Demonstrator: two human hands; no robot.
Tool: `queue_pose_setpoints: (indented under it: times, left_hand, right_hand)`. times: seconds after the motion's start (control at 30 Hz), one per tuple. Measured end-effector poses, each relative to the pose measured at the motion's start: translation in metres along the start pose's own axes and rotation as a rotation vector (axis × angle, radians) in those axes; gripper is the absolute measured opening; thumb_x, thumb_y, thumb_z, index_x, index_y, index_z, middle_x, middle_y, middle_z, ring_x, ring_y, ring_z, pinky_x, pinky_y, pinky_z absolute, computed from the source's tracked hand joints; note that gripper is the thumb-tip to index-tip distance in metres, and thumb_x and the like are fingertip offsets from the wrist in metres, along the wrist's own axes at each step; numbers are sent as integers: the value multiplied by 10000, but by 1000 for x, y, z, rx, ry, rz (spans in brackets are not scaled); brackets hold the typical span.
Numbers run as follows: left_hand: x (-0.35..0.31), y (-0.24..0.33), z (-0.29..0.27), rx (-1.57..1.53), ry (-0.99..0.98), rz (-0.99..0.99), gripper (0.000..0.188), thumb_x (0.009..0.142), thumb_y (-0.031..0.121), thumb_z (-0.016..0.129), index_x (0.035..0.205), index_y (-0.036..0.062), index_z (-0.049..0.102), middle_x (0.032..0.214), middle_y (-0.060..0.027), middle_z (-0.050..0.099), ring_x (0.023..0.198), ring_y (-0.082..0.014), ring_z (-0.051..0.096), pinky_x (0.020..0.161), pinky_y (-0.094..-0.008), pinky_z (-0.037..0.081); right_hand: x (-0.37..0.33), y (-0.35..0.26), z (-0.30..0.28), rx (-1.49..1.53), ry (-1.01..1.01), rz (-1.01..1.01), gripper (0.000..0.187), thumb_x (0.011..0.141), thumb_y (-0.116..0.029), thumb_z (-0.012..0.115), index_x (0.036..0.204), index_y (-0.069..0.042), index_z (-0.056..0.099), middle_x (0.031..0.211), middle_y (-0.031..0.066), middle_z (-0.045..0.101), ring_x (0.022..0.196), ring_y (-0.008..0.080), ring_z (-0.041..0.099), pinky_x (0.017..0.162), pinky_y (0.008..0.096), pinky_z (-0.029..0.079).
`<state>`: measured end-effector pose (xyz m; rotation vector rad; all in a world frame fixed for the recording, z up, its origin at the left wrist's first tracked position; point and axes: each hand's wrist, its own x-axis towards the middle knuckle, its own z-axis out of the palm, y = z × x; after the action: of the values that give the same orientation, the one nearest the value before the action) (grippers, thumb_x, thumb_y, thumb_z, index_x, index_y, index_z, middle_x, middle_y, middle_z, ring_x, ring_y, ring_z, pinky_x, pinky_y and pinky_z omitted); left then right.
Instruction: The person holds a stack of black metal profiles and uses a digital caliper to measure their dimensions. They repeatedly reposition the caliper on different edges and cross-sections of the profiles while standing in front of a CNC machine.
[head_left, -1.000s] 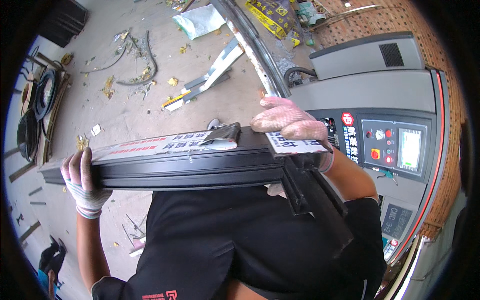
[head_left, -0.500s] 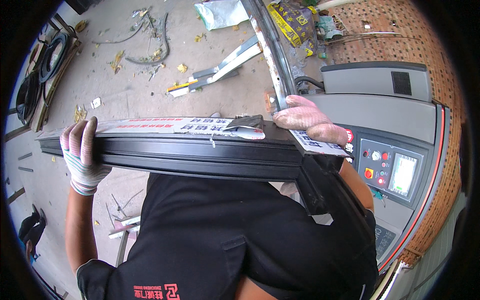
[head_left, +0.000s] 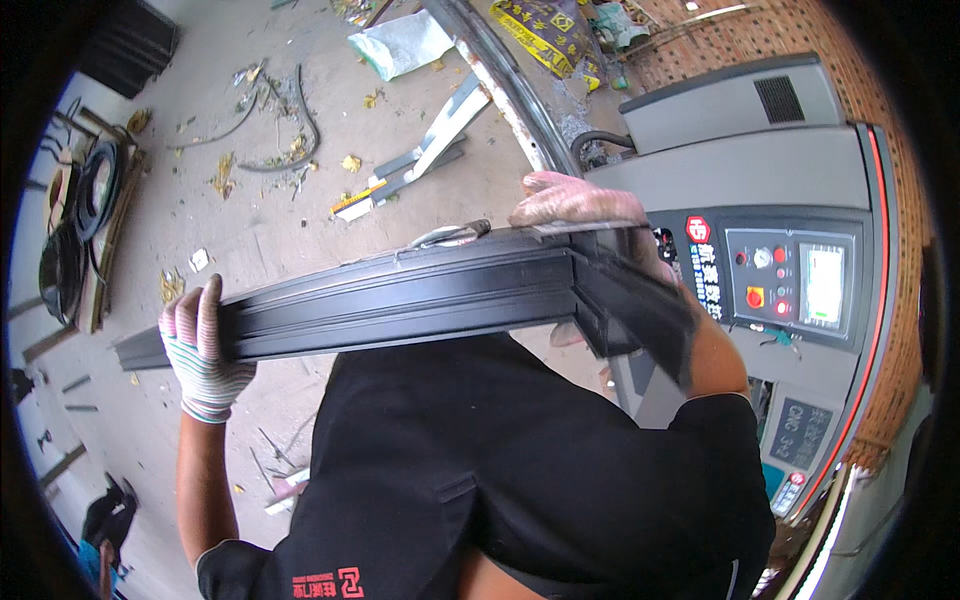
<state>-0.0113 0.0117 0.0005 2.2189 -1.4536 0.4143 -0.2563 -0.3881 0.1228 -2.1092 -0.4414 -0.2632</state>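
Note:
Across my waist lies a black aluminium frame point(head_left: 420, 305), a long grooved profile that meets a shorter one at a corner on the right. My left hand point(head_left: 205, 350), in a striped knit glove, wraps around the long profile near its left end. My right hand point(head_left: 580, 203), in a dirty pink and white glove, grips the top of the frame at the corner. The shorter profile runs back along my right forearm and looks blurred. On the upper edge, a loose flap of film point(head_left: 450, 234) sticks up. My left fingers' undersides are hidden behind the profile.
At the right stands a grey machine point(head_left: 740, 180) with a control panel point(head_left: 792, 277). A metal rail point(head_left: 500, 85) runs beyond my right hand. Offcut profiles point(head_left: 415, 150), a bent hose point(head_left: 305, 120) and scraps litter the floor. Cable coils point(head_left: 95, 190) lie left; another person point(head_left: 110, 520) is lower left.
The frame has rolled, so its labelled top face is nearly out of sight and the grooved side shows more. Its left end sits lower, with my left hand. Both hands keep hold.

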Motion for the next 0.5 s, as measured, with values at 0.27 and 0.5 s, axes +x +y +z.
queue_pose_setpoints:
  times: [0.27, 0.5]
  left_hand:
    - [26, 51, 23, -99, -193, 46, 914, 648, 121, 764, 1505, -4, 471, 1014, -186, 584, 959, -387, 562, 929, -517, 440]
    - [28, 133, 65, -302, -415, 48, 1027, 612, 72, 657, 1585, 2, 334, 1096, -206, 549, 1010, -418, 524, 988, -508, 447]
  right_hand:
    - [-77, -20, -4, -60, 293, 411, 1385, 575, -293, 1036, 1614, 37, 183, 1574, 212, 432, 1454, 275, 429, 1188, 450, 381]
    - [-228, -52, 8, 551, 1063, 663, 829, 711, -200, 939, 1392, 5, 514, 1148, 85, 688, 982, 172, 689, 873, 339, 594]
